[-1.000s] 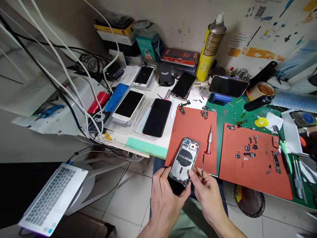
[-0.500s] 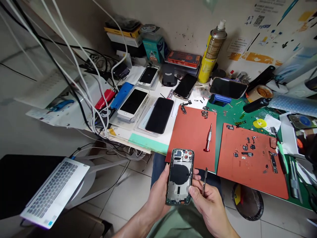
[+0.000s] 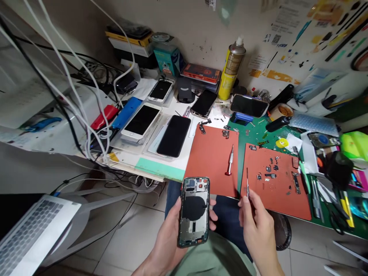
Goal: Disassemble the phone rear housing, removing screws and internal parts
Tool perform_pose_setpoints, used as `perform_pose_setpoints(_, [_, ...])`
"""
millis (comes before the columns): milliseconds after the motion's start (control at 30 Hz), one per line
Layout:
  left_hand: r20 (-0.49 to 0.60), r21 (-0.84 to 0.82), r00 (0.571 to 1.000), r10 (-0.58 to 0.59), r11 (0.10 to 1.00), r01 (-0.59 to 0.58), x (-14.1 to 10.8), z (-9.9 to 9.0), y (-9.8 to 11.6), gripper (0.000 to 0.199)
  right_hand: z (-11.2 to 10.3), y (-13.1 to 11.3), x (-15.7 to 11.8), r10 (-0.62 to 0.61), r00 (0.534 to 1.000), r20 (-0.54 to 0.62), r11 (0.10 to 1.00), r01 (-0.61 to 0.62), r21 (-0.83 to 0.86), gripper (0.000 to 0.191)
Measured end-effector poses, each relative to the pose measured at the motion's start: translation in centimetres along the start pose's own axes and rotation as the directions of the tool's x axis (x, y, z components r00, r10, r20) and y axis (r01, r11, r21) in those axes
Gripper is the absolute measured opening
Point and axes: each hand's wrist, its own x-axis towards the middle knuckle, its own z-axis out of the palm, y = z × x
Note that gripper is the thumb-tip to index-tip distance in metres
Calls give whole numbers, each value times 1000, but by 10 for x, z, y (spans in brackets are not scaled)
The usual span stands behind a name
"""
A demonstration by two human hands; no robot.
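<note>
An opened phone housing (image 3: pixel 202 222), with a dark rim and a black round pad inside, lies face up in my left hand (image 3: pixel 168 230). The fingers of that hand wrap behind it and show along its right edge. My right hand (image 3: pixel 257 226), apart from the housing, pinches a slim metal pry tool (image 3: pixel 247 182) that points upward over the near edge of the right mat. On the left orange mat (image 3: pixel 208 161) rests a screwdriver (image 3: pixel 230 160) with a red end. Small phone parts (image 3: pixel 270 175) are scattered on the right orange mat (image 3: pixel 276 195).
Several phones, among them a black one (image 3: pixel 174 136) and a white one (image 3: pixel 141 121), lie on the left of the bench. A yellow spray can (image 3: pixel 230 73) stands against the wall. White cables (image 3: pixel 82 111) hang at left above a laptop (image 3: pixel 37 226). Scissors (image 3: pixel 337 222) lie far right.
My right hand has left the housing and moved right, with the pry tool still in its fingers. The left hand keeps the housing. The view has turned to the right.
</note>
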Motion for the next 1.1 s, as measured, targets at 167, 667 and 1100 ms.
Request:
perform_pose_setpoints(167, [8,22,1000,14,1000,-14,-4,-8,-3,71,19,-3,45,-184,981,-68,819,115,-562,42])
perform_pose_setpoints(667, [-220,-166,949,226,950,-265,-48,-52,-50,71,33,35,20,-685,728,16,646,618,-447,32])
perform_pose_setpoints(1100, [-500,-240,752,429,766,-596,-43,-187,-78,56,361,62,46,-72,600,797,868,431,-246,36])
